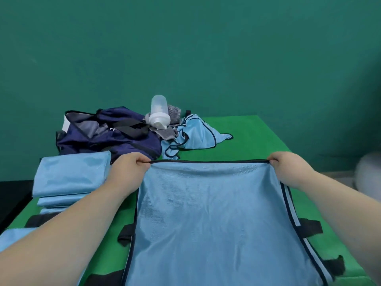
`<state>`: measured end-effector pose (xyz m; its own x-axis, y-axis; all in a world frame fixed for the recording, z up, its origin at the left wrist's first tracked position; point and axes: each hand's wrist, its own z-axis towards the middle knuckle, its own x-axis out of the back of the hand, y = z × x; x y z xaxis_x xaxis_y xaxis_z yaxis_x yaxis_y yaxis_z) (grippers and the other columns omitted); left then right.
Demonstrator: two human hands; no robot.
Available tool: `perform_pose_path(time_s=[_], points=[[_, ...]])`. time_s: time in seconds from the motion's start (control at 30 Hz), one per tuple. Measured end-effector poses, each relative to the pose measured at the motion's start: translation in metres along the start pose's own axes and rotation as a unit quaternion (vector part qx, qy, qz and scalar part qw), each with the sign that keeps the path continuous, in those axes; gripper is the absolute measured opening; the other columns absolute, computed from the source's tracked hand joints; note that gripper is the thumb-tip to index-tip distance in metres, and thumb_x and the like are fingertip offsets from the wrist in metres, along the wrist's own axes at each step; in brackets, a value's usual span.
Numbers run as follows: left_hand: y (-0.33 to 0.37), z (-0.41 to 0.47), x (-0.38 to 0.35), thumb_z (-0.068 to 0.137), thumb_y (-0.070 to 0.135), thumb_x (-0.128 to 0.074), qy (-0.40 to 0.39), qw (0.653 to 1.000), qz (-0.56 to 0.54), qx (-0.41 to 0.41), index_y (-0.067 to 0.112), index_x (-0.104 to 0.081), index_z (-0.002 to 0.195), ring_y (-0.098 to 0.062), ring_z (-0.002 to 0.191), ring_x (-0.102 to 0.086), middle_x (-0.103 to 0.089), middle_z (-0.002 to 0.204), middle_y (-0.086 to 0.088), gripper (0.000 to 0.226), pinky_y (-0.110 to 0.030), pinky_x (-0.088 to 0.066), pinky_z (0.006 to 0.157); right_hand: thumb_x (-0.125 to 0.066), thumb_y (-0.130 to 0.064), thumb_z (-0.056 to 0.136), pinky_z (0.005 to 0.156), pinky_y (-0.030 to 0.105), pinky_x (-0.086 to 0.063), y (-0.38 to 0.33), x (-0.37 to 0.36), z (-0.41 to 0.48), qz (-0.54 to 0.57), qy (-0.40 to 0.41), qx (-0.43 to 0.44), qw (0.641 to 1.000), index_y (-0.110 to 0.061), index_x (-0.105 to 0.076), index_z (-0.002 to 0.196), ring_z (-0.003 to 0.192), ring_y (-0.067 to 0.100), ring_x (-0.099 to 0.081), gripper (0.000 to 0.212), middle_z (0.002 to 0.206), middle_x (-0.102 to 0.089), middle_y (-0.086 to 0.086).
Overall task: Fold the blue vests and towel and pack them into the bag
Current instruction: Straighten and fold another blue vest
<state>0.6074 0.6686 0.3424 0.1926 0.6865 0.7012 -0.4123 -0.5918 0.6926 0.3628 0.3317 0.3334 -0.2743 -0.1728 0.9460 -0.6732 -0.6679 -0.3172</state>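
1. Left hand [132, 168] and right hand [288, 168] are each closed in a pinch on one far corner of the spread vest [210, 213]. The dark-trimmed far hem is drawn taut between them.
2. Tabletop [257, 137]: a green surface that carries every item listed below.
3. Spread vest: light blue and lying flat in front of the person.
   - The gripped hem runs left to right.
   - The long axis runs from that hem back toward the person.
   - Black side tabs [309, 228] stick out from both long edges.
   - Whether the hem is lifted clear of the tabletop cannot be determined.
4. Bag [107, 137]: navy, slumped and unzipped, ahead and to the left of the left hand. It is well apart from the right hand, so the left hand is the nearer one for packing.
5. Folded stack [70, 174]: light blue pieces laid flat, just beside the left hand on its outer side and touching the near edge of the bag.
6. Crumpled vest [195, 135]: not yet folded. It lies beyond the taut hem, between the two hands and just right of the bag.
7. Grey striped cloth [167, 133]: possibly the towel. It is bunched between the bag and the crumpled vest.
8. Bottle [158, 110]: translucent, resting cap-down on the grey striped cloth.
9. Judgement: the next fold depends on the hem line. Both hands are level, so carrying the hem along the long axis toward the person should halve the vest squarely.
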Motion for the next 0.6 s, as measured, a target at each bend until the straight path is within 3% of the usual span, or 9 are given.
perform_pose_path(time_s=[0.17, 0.23, 0.33, 0.4, 0.5, 0.6], points=[[-0.013, 0.034, -0.037, 0.091, 0.018, -0.065, -0.006, 1.000, 0.011, 0.023, 0.023, -0.071, 0.094, -0.014, 0.077, -0.060, -0.067, 0.083, 0.005, 0.009, -0.026, -0.040, 0.065, -0.040, -0.012, 0.104, 0.078, 0.031, -0.046, 0.004, -0.035, 0.038, -0.023, -0.014, -0.009, 1.000, -0.013, -0.065, 0.126, 0.102, 0.030, -0.061, 0.033, 0.122, -0.067, 0.010], [-0.020, 0.041, -0.049, 0.092, 0.021, -0.063, -0.021, 0.999, 0.025, 0.029, 0.023, -0.069, 0.102, -0.018, 0.087, -0.062, -0.068, 0.095, 0.003, 0.011, -0.027, -0.043, 0.070, -0.041, -0.014, 0.104, 0.079, 0.032, -0.048, 0.008, -0.048, 0.049, -0.033, -0.031, -0.014, 0.999, -0.013, -0.065, 0.125, 0.100, 0.029, -0.061, 0.032, 0.121, -0.067, 0.009], [-0.024, 0.036, -0.060, 0.093, 0.027, -0.064, -0.007, 0.992, 0.122, -0.037, 0.020, -0.066, 0.118, -0.026, 0.111, -0.055, -0.063, 0.117, -0.001, 0.025, -0.040, -0.046, 0.092, -0.048, -0.027, 0.103, 0.089, 0.039, -0.051, 0.012, -0.059, 0.054, -0.054, -0.036, -0.006, 0.998, -0.017, -0.060, 0.132, 0.105, 0.028, -0.059, 0.033, 0.126, -0.060, 0.007], [-0.018, 0.019, -0.065, 0.092, 0.026, -0.065, 0.009, 0.984, 0.131, -0.120, 0.021, -0.066, 0.118, -0.026, 0.118, -0.048, -0.058, 0.124, 0.001, 0.026, -0.044, -0.043, 0.100, -0.051, -0.035, 0.101, 0.095, 0.042, -0.048, 0.012, -0.058, 0.047, -0.071, -0.006, 0.026, 0.997, -0.019, -0.057, 0.136, 0.112, 0.028, -0.056, 0.038, 0.126, -0.057, 0.005], [-0.007, -0.012, -0.078, 0.095, 0.035, -0.059, -0.093, 0.963, 0.148, -0.205, 0.026, -0.060, 0.128, -0.018, 0.135, -0.039, -0.047, 0.140, 0.006, 0.034, -0.037, -0.032, 0.113, -0.048, -0.034, 0.101, 0.097, 0.042, -0.045, 0.002, -0.059, 0.017, -0.064, 0.034, 0.146, 0.987, -0.016, -0.063, 0.128, 0.114, 0.028, -0.055, 0.036, 0.120, -0.061, 0.004], [-0.008, -0.029, -0.095, 0.095, 0.064, -0.030, -0.203, 0.922, 0.262, -0.198, 0.031, -0.033, 0.150, -0.015, 0.151, -0.009, -0.018, 0.163, 0.006, 0.064, -0.034, -0.008, 0.123, -0.037, -0.052, 0.097, 0.106, 0.041, -0.042, -0.012, -0.072, -0.012, -0.105, -0.017, 0.234, 0.966, -0.014, -0.058, 0.133, 0.124, 0.026, -0.050, 0.056, 0.132, -0.057, 0.001]])
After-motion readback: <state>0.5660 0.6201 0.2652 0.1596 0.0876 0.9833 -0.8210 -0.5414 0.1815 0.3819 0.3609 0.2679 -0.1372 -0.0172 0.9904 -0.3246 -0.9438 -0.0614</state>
